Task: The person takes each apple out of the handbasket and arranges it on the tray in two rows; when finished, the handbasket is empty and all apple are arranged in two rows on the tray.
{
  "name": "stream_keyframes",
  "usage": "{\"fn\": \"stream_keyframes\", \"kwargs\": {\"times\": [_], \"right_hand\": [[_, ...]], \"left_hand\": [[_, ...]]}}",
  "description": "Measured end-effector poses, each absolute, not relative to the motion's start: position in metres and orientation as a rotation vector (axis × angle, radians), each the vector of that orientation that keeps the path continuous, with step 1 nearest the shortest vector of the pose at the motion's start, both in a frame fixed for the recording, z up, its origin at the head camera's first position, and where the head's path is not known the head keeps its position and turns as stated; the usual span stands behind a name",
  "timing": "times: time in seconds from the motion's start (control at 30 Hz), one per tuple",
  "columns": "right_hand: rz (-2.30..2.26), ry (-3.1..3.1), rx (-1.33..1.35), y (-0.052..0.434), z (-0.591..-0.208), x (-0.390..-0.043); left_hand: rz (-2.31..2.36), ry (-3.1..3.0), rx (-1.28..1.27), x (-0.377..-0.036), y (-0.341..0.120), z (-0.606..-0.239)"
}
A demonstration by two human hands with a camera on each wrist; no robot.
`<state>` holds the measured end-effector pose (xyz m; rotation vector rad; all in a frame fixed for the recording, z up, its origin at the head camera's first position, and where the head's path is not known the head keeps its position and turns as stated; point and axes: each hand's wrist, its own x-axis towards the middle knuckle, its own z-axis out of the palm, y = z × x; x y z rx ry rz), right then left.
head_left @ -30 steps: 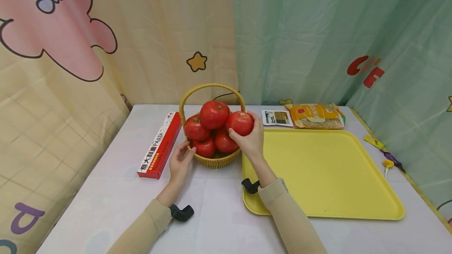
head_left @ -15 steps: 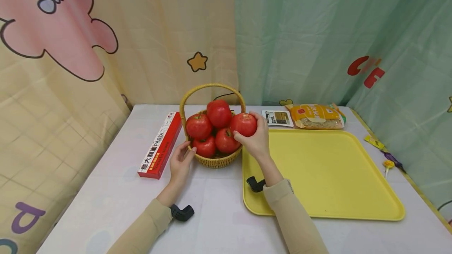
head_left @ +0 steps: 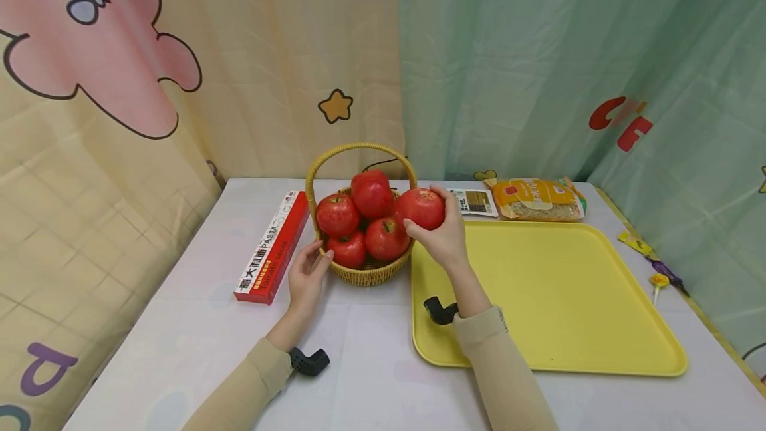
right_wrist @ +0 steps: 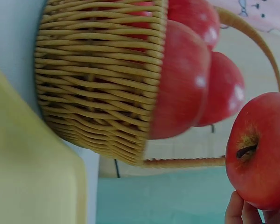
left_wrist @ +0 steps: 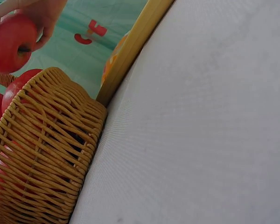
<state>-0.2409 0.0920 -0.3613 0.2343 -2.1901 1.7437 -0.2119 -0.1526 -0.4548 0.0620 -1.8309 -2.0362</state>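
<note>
Nearest to us, our left hand (head_left: 306, 279) rests on the white cloth-covered table (head_left: 371, 378), fingers fairly straight and touching the left wall of the round woven wicker basket (head_left: 366, 270); it steadies the basket and holds nothing. The left wrist view shows the basket's weave (left_wrist: 42, 158) right beside that hand.

Our right hand (head_left: 441, 238) is a little farther in, fingers and thumb curled around a round red apple (head_left: 421, 208). The apple is lifted clear of the pile, at the basket's right rim and under the right foot of its arched handle. In the right wrist view its stem end (right_wrist: 261, 149) faces the camera with our fingertips (right_wrist: 234, 210) beneath it, apart from the four red apples (head_left: 359, 221) heaped in the basket.

The relation that matters: the flat yellow plastic tray (head_left: 556, 298) lies just to the right of the held apple, its near-left corner by our right wrist and its left edge just beside the basket. The right hand is the nearer one to it, and the tray's long side runs left to right along the table.

Beyond, at the table's far edge, lie a long red pasta box (head_left: 272, 248) on the left and an orange food packet (head_left: 535, 198) behind the tray.
</note>
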Motion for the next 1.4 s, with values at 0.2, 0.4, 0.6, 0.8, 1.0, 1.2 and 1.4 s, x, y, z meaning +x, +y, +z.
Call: {"fn": "stream_keyframes", "kwargs": {"times": [0.2, 0.4, 0.6, 0.8, 1.0, 1.2, 1.4], "right_hand": [[1.863, -2.003, 0.283, 0.106, -0.343, -0.231], [2.041, -1.797, 0.225, 0.118, -0.331, -0.225], [2.360, -1.462, 0.259, 0.124, -0.324, -0.225], [2.640, -1.109, 0.262, 0.127, -0.326, -0.233], [2.666, -1.154, 0.173, 0.133, -0.334, -0.240], [2.802, -1.117, 0.242, 0.138, -0.352, -0.255], [2.698, -1.457, -0.006, 0.139, -0.367, -0.264]], "left_hand": [[-2.034, -1.829, 0.055, -0.212, -0.153, -0.456], [-2.062, -1.833, 0.073, -0.213, -0.155, -0.456], [-2.064, -1.879, 0.095, -0.203, -0.153, -0.440], [-2.061, -1.858, 0.088, -0.211, -0.157, -0.454], [-2.042, -1.825, 0.058, -0.214, -0.156, -0.456], [-2.051, -1.821, 0.059, -0.214, -0.155, -0.456], [-2.053, -1.822, 0.051, -0.214, -0.154, -0.456]]}}
